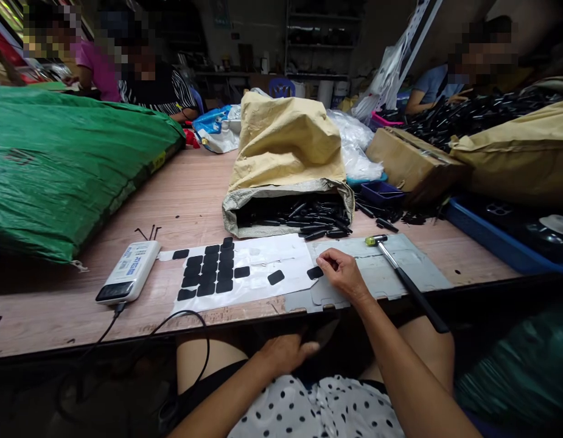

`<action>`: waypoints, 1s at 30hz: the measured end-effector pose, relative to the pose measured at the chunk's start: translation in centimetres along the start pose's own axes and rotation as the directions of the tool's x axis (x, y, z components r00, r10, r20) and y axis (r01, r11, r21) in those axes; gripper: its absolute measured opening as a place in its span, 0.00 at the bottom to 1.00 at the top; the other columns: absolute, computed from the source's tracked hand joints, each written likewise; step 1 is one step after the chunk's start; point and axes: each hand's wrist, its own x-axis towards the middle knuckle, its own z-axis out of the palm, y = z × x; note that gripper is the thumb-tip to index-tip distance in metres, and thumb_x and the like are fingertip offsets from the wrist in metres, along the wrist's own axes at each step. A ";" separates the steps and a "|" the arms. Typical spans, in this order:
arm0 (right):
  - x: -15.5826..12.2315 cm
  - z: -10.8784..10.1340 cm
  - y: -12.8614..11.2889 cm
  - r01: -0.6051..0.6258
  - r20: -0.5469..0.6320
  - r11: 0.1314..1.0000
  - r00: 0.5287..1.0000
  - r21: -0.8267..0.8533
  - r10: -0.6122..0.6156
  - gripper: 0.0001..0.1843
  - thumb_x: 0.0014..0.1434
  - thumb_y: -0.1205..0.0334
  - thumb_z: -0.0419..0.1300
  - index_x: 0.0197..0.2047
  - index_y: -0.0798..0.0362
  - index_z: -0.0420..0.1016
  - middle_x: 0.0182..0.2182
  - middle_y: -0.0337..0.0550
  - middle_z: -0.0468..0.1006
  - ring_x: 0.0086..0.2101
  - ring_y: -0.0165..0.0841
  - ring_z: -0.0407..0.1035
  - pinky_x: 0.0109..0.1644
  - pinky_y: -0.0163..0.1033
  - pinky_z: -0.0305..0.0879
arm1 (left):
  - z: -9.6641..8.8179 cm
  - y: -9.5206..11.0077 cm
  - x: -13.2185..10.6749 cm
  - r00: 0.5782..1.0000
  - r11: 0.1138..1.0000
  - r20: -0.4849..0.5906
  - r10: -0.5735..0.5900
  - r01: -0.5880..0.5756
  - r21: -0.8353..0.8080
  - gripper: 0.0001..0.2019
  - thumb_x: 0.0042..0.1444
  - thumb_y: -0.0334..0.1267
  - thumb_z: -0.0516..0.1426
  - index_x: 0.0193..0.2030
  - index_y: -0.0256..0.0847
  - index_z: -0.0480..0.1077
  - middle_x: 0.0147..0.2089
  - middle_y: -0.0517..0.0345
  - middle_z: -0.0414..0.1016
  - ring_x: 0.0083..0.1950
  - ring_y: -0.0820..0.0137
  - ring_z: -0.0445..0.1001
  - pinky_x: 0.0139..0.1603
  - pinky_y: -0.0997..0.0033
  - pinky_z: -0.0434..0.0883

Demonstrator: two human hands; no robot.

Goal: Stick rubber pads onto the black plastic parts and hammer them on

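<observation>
My right hand (342,274) is over the right end of a white sheet (263,252), thumb and forefinger pinched together. Right beside its fingertips is a black rounded-square pad (314,273); whether the pinch holds this pad or something smaller I cannot make out. Several similar black pads (210,267) sit in close rows on the sheet's left part, and a single pad (276,277) lies apart. Below the table edge, my left hand (285,353) is over my lap, empty as far as it shows, with the thumb stretched out and the other fingers partly in shadow.
A hammer (406,283) lies across a grey board (418,261), its handle overhanging the table edge. Behind the sheet, a sack (285,146) spills black slender parts (318,213). A cabled white power bank (130,271) and green sack (71,164) are left; a blue tray (486,237) is right. Co-workers sit beyond.
</observation>
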 end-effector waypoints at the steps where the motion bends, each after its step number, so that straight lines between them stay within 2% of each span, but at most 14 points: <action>1: 0.0 0.0 0.0 0.005 -0.002 1.000 1.000 -0.002 -0.005 0.11 0.62 0.56 0.59 0.31 0.52 0.74 0.24 0.37 0.69 0.25 0.29 0.59 0.30 0.36 0.57 | 0.5 0.2 0.0 0.999 0.999 0.041 0.034 -0.035 0.030 0.32 0.60 0.57 0.57 0.68 0.47 0.64 0.67 0.47 0.71 0.66 0.49 0.70 0.63 0.53 0.70; 3: 0.0 0.0 0.0 0.008 -0.004 1.000 1.000 -0.003 -0.008 0.11 0.62 0.56 0.59 0.30 0.52 0.74 0.24 0.38 0.70 0.25 0.29 0.60 0.30 0.36 0.57 | 1.7 0.4 0.2 0.993 0.988 0.100 0.060 -0.074 0.138 0.30 0.56 0.48 0.62 0.66 0.48 0.66 0.62 0.46 0.75 0.63 0.49 0.73 0.60 0.53 0.72; 5: 0.0 0.0 -0.1 0.004 -0.005 1.000 1.000 0.000 -0.004 0.12 0.62 0.56 0.59 0.30 0.52 0.74 0.24 0.38 0.70 0.25 0.29 0.60 0.30 0.36 0.57 | 2.7 0.4 0.5 0.992 0.958 0.114 0.060 -0.089 0.273 0.27 0.55 0.36 0.60 0.63 0.47 0.67 0.55 0.46 0.79 0.57 0.49 0.78 0.54 0.53 0.75; 7: 0.0 0.0 -0.1 -0.004 -0.009 1.000 1.000 0.008 0.004 0.12 0.62 0.56 0.58 0.30 0.52 0.74 0.24 0.38 0.71 0.26 0.29 0.61 0.30 0.35 0.57 | 3.4 0.2 0.8 0.988 0.922 0.127 0.091 -0.131 0.363 0.27 0.53 0.29 0.57 0.60 0.48 0.69 0.50 0.47 0.81 0.51 0.50 0.81 0.49 0.54 0.77; 10: 0.1 0.0 -0.1 -0.011 -0.018 1.000 1.000 0.021 0.012 0.12 0.63 0.56 0.58 0.30 0.52 0.74 0.25 0.39 0.72 0.26 0.30 0.62 0.31 0.36 0.58 | 3.6 0.0 0.8 0.969 0.885 0.172 0.178 -0.234 0.403 0.26 0.49 0.29 0.59 0.57 0.49 0.69 0.50 0.50 0.81 0.49 0.51 0.82 0.46 0.56 0.78; 12: 0.1 0.1 -0.1 -0.012 -0.023 1.000 1.000 0.025 0.013 0.13 0.63 0.56 0.58 0.30 0.52 0.74 0.26 0.39 0.72 0.27 0.30 0.63 0.32 0.36 0.58 | 3.5 0.1 0.7 0.962 0.872 0.196 0.189 -0.257 0.416 0.26 0.49 0.30 0.60 0.57 0.48 0.69 0.50 0.49 0.81 0.49 0.51 0.82 0.46 0.56 0.78; 14: 0.1 0.1 0.0 -0.010 -0.026 1.000 1.000 0.025 0.011 0.12 0.63 0.56 0.58 0.30 0.52 0.73 0.26 0.39 0.72 0.27 0.30 0.63 0.32 0.36 0.59 | 3.4 0.3 0.5 0.973 0.878 0.176 0.148 -0.211 0.429 0.26 0.52 0.34 0.60 0.60 0.45 0.68 0.49 0.46 0.81 0.49 0.49 0.82 0.47 0.54 0.78; 17: 0.1 0.1 0.0 -0.007 -0.024 1.000 1.000 0.022 0.007 0.12 0.64 0.56 0.58 0.30 0.52 0.73 0.26 0.39 0.73 0.28 0.30 0.64 0.33 0.36 0.60 | 3.3 0.8 0.3 0.993 0.915 0.079 0.083 -0.107 0.388 0.31 0.58 0.44 0.58 0.68 0.40 0.62 0.50 0.39 0.81 0.51 0.46 0.81 0.51 0.49 0.77; 19: 0.0 0.1 0.1 -0.003 -0.016 1.000 1.000 0.019 0.004 0.12 0.64 0.56 0.58 0.30 0.52 0.73 0.27 0.39 0.73 0.28 0.31 0.65 0.34 0.36 0.60 | 3.1 1.2 0.2 0.996 0.931 0.038 0.077 -0.086 0.354 0.29 0.61 0.44 0.54 0.70 0.44 0.61 0.51 0.41 0.81 0.52 0.47 0.81 0.51 0.50 0.76; 22: 0.0 0.1 0.1 0.002 -0.008 1.000 1.000 0.017 -0.002 0.12 0.64 0.56 0.58 0.30 0.52 0.73 0.27 0.39 0.74 0.29 0.31 0.66 0.35 0.36 0.61 | 2.7 2.0 0.1 0.993 0.928 0.046 0.105 -0.114 0.355 0.27 0.61 0.34 0.51 0.67 0.56 0.63 0.48 0.51 0.83 0.50 0.53 0.82 0.47 0.57 0.77; 24: -0.1 0.1 0.1 0.003 -0.009 1.000 1.000 0.012 -0.003 0.12 0.64 0.56 0.58 0.30 0.52 0.73 0.27 0.39 0.73 0.29 0.31 0.66 0.35 0.36 0.61 | 1.9 3.0 -0.4 0.990 0.914 0.082 0.112 -0.135 0.384 0.28 0.60 0.33 0.52 0.67 0.56 0.64 0.48 0.51 0.83 0.49 0.53 0.82 0.46 0.57 0.76; 26: -0.1 0.1 0.2 0.006 -0.008 1.000 1.000 0.005 -0.006 0.12 0.64 0.57 0.58 0.30 0.52 0.73 0.27 0.39 0.73 0.29 0.31 0.66 0.35 0.36 0.60 | 0.4 4.6 -1.2 0.983 0.892 0.146 0.114 -0.166 0.421 0.25 0.61 0.37 0.54 0.65 0.48 0.67 0.48 0.44 0.83 0.48 0.49 0.82 0.46 0.54 0.76; 28: -0.1 0.1 0.2 0.013 -0.005 1.000 1.000 0.000 -0.013 0.12 0.64 0.57 0.57 0.30 0.52 0.73 0.27 0.39 0.73 0.29 0.31 0.66 0.36 0.36 0.61 | -2.3 6.5 -2.3 0.959 0.883 0.216 0.182 -0.256 0.392 0.20 0.62 0.45 0.56 0.58 0.42 0.75 0.47 0.42 0.83 0.48 0.47 0.81 0.47 0.53 0.75; 30: 0.0 0.2 0.3 0.019 -0.002 1.000 1.000 -0.002 -0.019 0.12 0.64 0.57 0.57 0.30 0.52 0.73 0.27 0.39 0.74 0.30 0.31 0.66 0.36 0.36 0.61 | -6.5 8.3 -2.7 0.908 0.889 0.206 0.365 -0.406 0.213 0.19 0.62 0.51 0.58 0.57 0.50 0.76 0.47 0.52 0.84 0.49 0.55 0.81 0.46 0.62 0.74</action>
